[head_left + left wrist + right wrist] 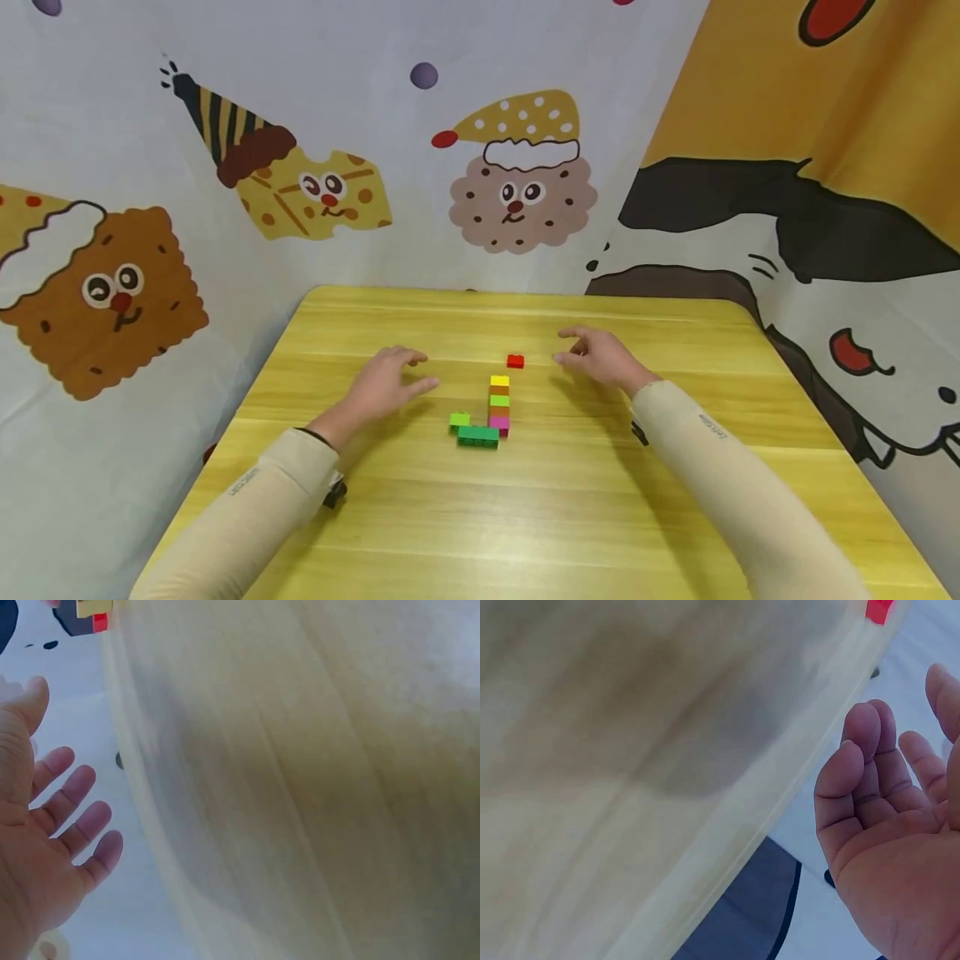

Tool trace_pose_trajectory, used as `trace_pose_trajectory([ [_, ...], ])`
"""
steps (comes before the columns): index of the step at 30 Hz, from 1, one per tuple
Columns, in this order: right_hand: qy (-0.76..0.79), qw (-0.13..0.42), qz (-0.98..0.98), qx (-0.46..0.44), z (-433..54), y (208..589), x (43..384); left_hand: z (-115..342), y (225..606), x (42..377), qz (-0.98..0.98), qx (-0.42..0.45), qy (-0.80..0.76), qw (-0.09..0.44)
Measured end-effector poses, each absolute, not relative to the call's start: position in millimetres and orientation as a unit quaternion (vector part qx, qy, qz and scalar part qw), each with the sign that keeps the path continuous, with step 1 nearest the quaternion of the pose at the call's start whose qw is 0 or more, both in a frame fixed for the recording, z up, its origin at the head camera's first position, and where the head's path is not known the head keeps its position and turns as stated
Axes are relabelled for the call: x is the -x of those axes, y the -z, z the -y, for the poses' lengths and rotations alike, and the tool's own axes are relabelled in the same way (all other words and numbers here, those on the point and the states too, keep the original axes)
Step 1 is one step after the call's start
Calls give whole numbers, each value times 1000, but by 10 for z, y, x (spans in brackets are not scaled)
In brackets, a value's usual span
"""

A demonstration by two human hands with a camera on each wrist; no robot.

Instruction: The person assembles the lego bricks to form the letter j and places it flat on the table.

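Both hands hover over the table with nothing in them. To the left of the toy bricks is my left hand [378, 387], its fingers loosely bent and thumb pointing toward the bricks; in the left wrist view the palm of the left hand [45, 840] shows bare. My right hand [603, 360] is nearest a small red brick [515, 361], apart from it, and the right wrist view shows that hand's bare palm [892, 862] with relaxed fingers. A column of joined bricks [499, 402] runs yellow, orange, lime, orange, magenta. By its lower end are a dark green brick [477, 437] and a lime brick [459, 421].
The wooden table [525, 517] meets a cartoon-printed cloth [420, 267] along its far edge. More cloth hangs at both sides. Whether the small bricks by the column's base are joined to it, I cannot tell.
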State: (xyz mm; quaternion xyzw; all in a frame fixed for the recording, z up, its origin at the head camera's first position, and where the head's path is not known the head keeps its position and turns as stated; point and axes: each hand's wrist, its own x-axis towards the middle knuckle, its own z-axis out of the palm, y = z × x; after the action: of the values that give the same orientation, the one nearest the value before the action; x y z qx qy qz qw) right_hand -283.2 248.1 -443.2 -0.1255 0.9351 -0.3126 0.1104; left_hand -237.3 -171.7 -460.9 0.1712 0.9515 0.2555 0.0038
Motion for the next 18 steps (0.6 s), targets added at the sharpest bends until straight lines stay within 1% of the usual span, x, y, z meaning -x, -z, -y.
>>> trace_pose_trajectory([
  [10, 315, 117, -931, 141, -2210, 4496, 3042, 1750, 4656, 2466, -954, -175, -241, 2],
  [18, 318, 130, -929, 137, -2065, 4580, 3072, 1717, 4694, 2462, -958, -169, -233, 15],
])
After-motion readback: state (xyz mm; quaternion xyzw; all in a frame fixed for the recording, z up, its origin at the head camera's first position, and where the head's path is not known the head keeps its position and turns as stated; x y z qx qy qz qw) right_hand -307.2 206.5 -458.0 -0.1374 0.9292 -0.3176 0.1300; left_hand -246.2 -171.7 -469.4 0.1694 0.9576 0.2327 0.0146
